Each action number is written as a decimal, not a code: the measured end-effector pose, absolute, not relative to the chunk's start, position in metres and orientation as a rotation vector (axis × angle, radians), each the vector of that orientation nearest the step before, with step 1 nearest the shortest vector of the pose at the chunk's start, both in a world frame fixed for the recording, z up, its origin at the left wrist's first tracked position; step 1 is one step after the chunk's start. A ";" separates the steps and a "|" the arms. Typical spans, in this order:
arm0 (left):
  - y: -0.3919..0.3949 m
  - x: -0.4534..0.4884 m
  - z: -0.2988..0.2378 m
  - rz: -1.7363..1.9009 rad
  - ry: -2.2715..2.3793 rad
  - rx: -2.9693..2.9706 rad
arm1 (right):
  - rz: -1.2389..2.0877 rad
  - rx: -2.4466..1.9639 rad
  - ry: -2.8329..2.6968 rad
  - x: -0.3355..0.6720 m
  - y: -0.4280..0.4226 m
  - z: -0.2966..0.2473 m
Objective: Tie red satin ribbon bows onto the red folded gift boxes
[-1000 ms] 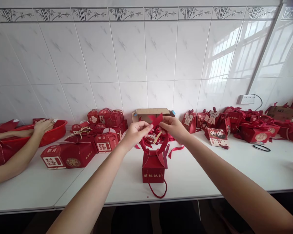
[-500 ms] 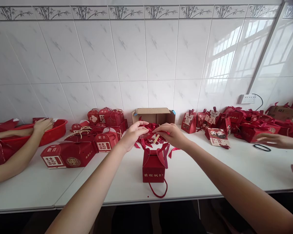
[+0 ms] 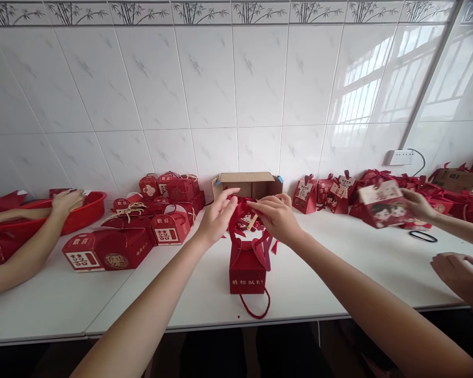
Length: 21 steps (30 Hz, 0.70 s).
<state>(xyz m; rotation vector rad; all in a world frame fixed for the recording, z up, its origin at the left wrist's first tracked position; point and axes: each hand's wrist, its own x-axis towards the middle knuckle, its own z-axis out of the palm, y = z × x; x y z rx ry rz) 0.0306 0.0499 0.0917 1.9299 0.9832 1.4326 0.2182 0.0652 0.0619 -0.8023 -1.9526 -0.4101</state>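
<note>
A red gift box (image 3: 247, 265) with pale lettering stands upright on the white table, a red cord handle (image 3: 256, 316) drooping over its front. Dark red ribbon (image 3: 233, 223) rises from its top into my hands. My left hand (image 3: 217, 214) pinches the ribbon on one side with thumb and fingertips. From the other side my right hand (image 3: 275, 214) pinches it too, close to the left. Behind the ribbon lies a loose pile of red ribbons and tags (image 3: 246, 218), partly hidden by my hands.
An open cardboard box (image 3: 250, 184) stands by the tiled wall. Stacked red boxes (image 3: 130, 244) and a red basin (image 3: 89, 210) with another person's hands are at left. At right, a co-worker's hand (image 3: 418, 205) holds a red box (image 3: 384, 205); a black ring (image 3: 423, 237) lies nearby.
My hands have stayed above the box, and the ribbon between them now forms a raised loop or knot. At right, the co-worker has picked up a box from the table.
</note>
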 end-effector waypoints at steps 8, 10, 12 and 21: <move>0.051 -0.016 0.078 1.704 1.478 2.709 | -0.067 -1.331 -1.763 0.255 0.044 0.032; 0.050 -0.039 0.066 1.646 1.609 2.721 | 0.113 -1.564 -1.786 0.278 0.036 0.014; 0.047 -0.064 0.047 1.483 1.727 2.693 | 0.240 -1.728 -1.794 0.301 0.027 -0.006; 0.040 -0.086 -0.014 1.117 1.618 2.348 | 0.263 -1.728 -1.762 0.325 0.020 -0.040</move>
